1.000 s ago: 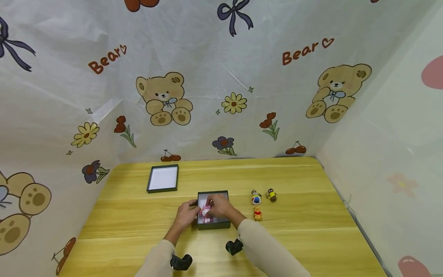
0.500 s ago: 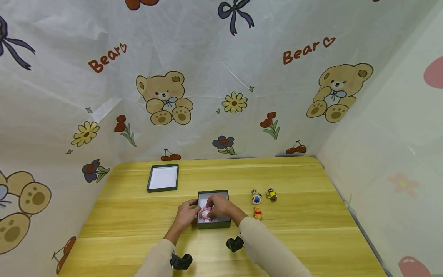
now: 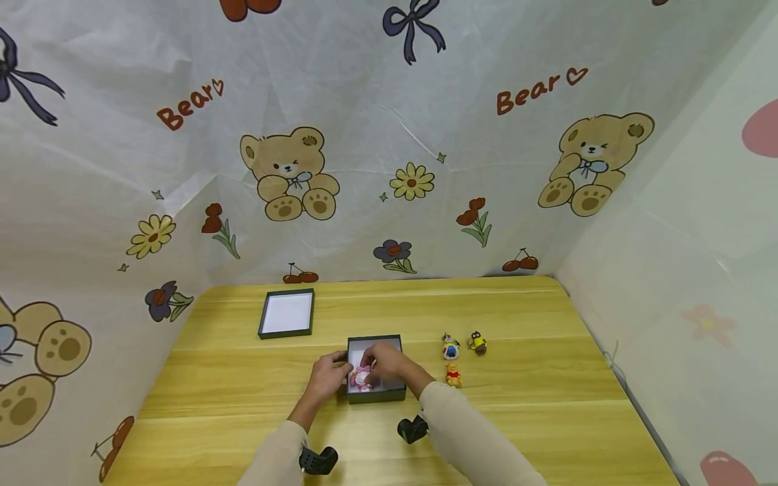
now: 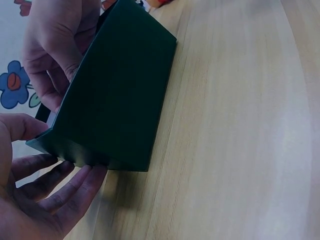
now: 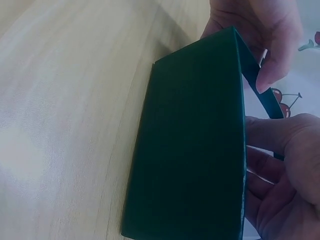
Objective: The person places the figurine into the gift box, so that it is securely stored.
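Observation:
A dark green box [image 3: 377, 397] with a pale inside stands on the table. My left hand [image 3: 328, 373] grips its left wall; in the left wrist view the thumb hooks over the rim of the box [image 4: 115, 85] and the fingers lie along the outside. Inside, at the left, lies a small pink and white toy figure [image 3: 360, 380]. My right hand [image 3: 385, 362] reaches into the box and holds the figure by its right side. In the right wrist view the box wall [image 5: 190, 140] hides the figure and the fingertips of my right hand [image 5: 295, 170].
The box lid [image 3: 287, 313] lies inside-up at the back left. Right of the box are a toy figure with a blue front [image 3: 450, 348], a yellow and brown figure [image 3: 477, 343] and a red-shirted bear figure [image 3: 452, 375]. A patterned cloth [image 3: 358, 256] hangs behind the table.
The pink figure has shifted and turned slightly inside the box under my right fingers, and more of it shows. My left hand and the box stay in place.

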Demonstrator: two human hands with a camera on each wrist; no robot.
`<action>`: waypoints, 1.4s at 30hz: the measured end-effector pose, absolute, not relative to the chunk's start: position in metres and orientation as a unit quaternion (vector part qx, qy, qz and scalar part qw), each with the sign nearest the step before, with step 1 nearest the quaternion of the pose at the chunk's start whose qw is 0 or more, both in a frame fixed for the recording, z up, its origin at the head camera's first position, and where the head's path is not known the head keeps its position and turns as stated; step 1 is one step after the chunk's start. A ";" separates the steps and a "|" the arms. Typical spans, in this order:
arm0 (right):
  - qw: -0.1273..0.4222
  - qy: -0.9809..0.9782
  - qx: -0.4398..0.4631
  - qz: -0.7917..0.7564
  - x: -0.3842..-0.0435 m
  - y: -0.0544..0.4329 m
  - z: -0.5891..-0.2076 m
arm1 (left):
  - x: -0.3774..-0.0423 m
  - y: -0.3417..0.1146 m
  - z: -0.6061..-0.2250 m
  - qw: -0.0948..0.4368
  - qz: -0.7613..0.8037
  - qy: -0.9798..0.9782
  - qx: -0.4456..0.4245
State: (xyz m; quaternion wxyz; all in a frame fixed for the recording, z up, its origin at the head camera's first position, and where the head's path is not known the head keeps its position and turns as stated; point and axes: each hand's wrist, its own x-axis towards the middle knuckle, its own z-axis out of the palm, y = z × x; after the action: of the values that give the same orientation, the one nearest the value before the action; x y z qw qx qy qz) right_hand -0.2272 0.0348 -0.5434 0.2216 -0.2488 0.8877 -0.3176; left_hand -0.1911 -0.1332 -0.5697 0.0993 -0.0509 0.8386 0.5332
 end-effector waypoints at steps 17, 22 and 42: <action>0.233 0.877 -0.235 -0.347 -0.226 0.037 -0.542 | -0.191 -0.132 -0.570 0.106 0.533 0.838 -0.053; 0.234 0.879 -0.233 -0.342 -0.226 0.037 -0.542 | -0.192 -0.131 -0.569 0.102 0.533 0.838 -0.052; 0.251 0.855 -0.229 -0.391 -0.230 0.045 -0.532 | -0.190 -0.133 -0.570 0.105 0.530 0.840 -0.056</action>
State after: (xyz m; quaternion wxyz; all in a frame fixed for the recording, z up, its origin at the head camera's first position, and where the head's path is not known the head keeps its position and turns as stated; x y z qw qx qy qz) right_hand -0.2301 0.0453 -0.5323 0.2514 -0.2294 0.8550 -0.3914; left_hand -0.1900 -0.1333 -0.5703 0.1053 -0.0560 0.8398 0.5296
